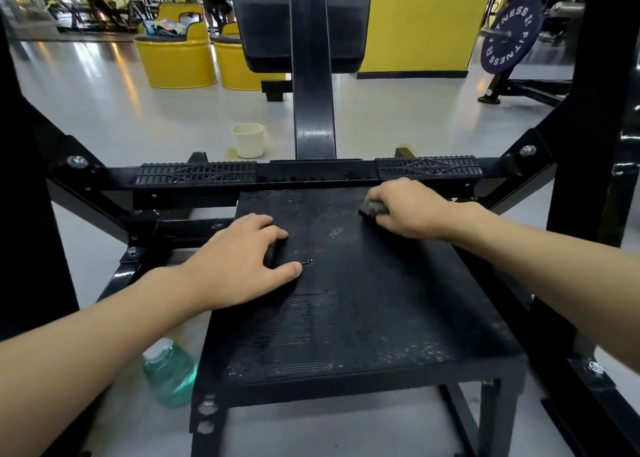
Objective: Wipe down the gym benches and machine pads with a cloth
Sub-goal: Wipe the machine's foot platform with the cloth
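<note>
"FITNESS" weight plate (512,34); probably cloth (375,209) in right hand (414,210)

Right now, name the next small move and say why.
Probably drag the cloth in the right hand back across the platform toward you: it sits at the far right corner, and pale specks show near the front edge.

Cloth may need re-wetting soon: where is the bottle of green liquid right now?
Head view, lower left: the bottle of green liquid sits on the floor beside the near-left corner of the black platform.
</note>
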